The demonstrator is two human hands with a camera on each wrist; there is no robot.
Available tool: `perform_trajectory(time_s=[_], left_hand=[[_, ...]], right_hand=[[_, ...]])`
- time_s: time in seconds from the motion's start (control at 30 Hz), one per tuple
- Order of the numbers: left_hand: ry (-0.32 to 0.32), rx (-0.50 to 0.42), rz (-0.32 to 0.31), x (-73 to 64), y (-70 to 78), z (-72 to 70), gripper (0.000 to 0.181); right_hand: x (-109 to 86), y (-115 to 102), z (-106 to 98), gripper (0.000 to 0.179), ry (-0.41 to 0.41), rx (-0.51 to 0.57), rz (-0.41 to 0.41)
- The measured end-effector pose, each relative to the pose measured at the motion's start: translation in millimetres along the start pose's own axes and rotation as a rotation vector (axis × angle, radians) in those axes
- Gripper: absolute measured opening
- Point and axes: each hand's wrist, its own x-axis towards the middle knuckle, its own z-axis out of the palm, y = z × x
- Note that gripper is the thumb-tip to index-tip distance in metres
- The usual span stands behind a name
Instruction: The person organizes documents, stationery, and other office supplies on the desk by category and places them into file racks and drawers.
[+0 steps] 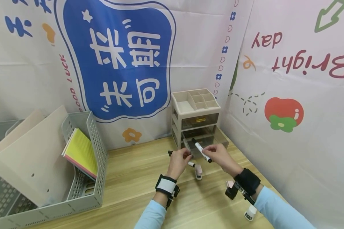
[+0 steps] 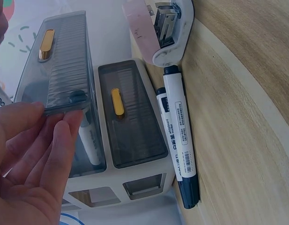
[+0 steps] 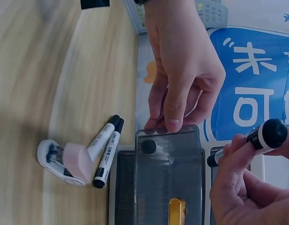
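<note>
My left hand (image 1: 178, 163) pinches the front corner of a pulled-out clear drawer (image 2: 64, 75), thumb on one face and fingertips behind. In my right hand (image 1: 221, 156), thumb and fingers pinch a white whiteboard marker (image 1: 201, 150) with black ends, held slanted above the open drawer. Another marker (image 2: 89, 140) shows through the drawer's wall. The drawer belongs to a cream desktop drawer unit (image 1: 196, 110). On the table beside it, two whiteboard markers (image 2: 179, 117) lie side by side, touching or nearly touching a pink and white stapler (image 3: 77, 161).
A grey perforated file rack (image 1: 98, 178) with folders and a yellow notepad (image 1: 81, 152) stands on the left. Near my right forearm are a pink item (image 1: 230, 183), partly hidden, and a small white object (image 1: 250, 212). Printed cloth walls (image 1: 289, 136) close off the back and right.
</note>
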Motion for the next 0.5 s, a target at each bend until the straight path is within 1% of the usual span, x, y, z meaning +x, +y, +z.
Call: perform_trajectory(time_s=[0.13,0.37,0.5], left_hand=[[0.002,0.004,0.006,0.3,0.0,-1.0,0.007],[0.001,0.001,0.017,-0.4,-1.2,-1.5,0.006],[0.001,-0.007,0.021,0.0,-1.7,-1.2,0.007]], right_hand=[[11.5,-3.3,0.5,0.028,0.013,-0.056,-0.005],[31.2,-7.1,1.0,0.022,0.03,-0.233,-0.027],[40.6,-10.9,3.3,0.02,0.027,-0.301,-0.044]])
